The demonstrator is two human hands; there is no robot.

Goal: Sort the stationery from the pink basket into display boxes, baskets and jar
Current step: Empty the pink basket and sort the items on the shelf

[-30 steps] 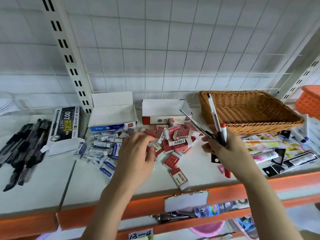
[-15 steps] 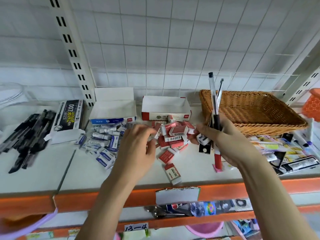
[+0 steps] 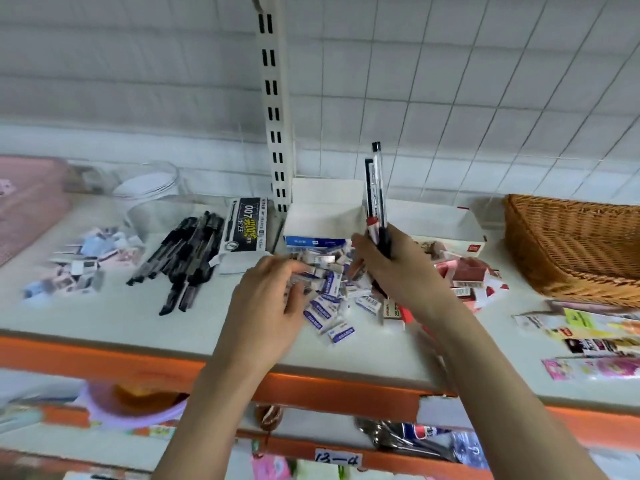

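My right hand (image 3: 393, 271) grips a few pens (image 3: 375, 192) upright, black ones and one with a red band, above a heap of blue-and-white erasers (image 3: 329, 303). My left hand (image 3: 270, 306) hovers over the left side of that heap with curled fingers; blur hides whether it holds an eraser. Behind the heap stands an open blue-and-white display box (image 3: 322, 216). Red erasers (image 3: 464, 275) lie in front of an open red-and-white box (image 3: 446, 220). A clear jar (image 3: 152, 199) stands at the back left.
Loose black pens (image 3: 183, 261) lie beside a black pen box (image 3: 247, 225). Small items (image 3: 79, 265) are scattered further left, near a pink basket (image 3: 27, 202). A wicker basket (image 3: 571, 244) sits at the right, with sticker packs (image 3: 595, 337) in front. The shelf's orange edge (image 3: 104, 358) runs below.
The view has swung left, bringing the jar and pink basket into sight. My right hand carried the pens from over the red erasers to over the blue ones. My left hand stays beside them.
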